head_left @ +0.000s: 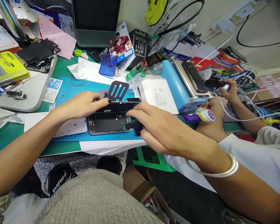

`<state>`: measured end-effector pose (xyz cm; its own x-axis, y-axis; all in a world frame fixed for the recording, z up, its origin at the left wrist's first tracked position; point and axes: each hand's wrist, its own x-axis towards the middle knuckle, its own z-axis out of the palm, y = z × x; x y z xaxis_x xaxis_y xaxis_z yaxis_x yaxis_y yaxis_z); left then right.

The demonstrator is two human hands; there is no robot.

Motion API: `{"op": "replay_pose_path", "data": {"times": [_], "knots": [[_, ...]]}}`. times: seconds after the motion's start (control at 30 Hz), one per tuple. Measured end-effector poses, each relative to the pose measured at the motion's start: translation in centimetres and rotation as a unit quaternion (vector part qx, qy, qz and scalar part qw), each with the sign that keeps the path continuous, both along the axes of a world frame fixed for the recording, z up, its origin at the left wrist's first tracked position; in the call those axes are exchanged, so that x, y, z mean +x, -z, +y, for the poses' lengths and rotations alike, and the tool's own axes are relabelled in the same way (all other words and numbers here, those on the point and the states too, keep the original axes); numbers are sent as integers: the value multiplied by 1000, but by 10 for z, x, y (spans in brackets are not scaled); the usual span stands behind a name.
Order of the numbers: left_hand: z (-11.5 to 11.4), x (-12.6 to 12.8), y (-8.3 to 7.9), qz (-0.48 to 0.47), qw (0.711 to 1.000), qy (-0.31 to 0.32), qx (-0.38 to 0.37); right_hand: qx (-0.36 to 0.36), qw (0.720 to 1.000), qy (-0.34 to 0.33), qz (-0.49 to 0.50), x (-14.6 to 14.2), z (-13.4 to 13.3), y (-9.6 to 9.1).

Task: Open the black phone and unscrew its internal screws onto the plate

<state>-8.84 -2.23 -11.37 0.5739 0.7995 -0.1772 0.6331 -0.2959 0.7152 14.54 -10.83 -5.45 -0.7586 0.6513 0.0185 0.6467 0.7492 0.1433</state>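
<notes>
Centre of frame: opened phone (105, 124) flat on blue mat (71, 93), insides up, likely for access. Right hand (158, 124), right of centre, grips green-and-black tool (133, 125), tip angled into phone, probably for fine control. Left hand (88, 102), left of centre, pinches upper edge of raised screen (114, 106), apparently so insides stand exposed. Slotted black stand (118, 88) behind, perhaps as backing; contact unclear.

One opened phone (107, 123) and one green-and-black screwdriver (133, 124) are in view. There is one slotted stand (115, 91), one red rubber band (77, 86), one purple-labelled bottle (198, 116) and one green stool (165, 163).
</notes>
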Motion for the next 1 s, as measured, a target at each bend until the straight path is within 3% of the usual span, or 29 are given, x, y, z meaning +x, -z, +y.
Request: {"op": "replay_pose_path", "data": {"times": [0.07,0.2,0.4,0.57,0.73,0.9,1.0], "knots": [[0,-1,0,4,1000,1,3,9,1000,3,5,0,0,1],[0,-1,1,3,1000,2,-2,104,992,43,-61,0,-1,3],[0,0,0,7,1000,-1,0,-35,999,33,22,1,-3,3],[0,-1,1,-7,1000,-6,-12,61,993,79,-55,-1,-4,3],[0,-2,-1,-10,1000,-2,-11,-51,997,62,-11,-1,-4,-1],[-1,-3,-3,-21,999,-13,-21,35,992,96,-77,-1,-2,0],[-2,-2,-2,-28,999,-17,-17,-19,998,58,-28,-1,-1,0]]}}
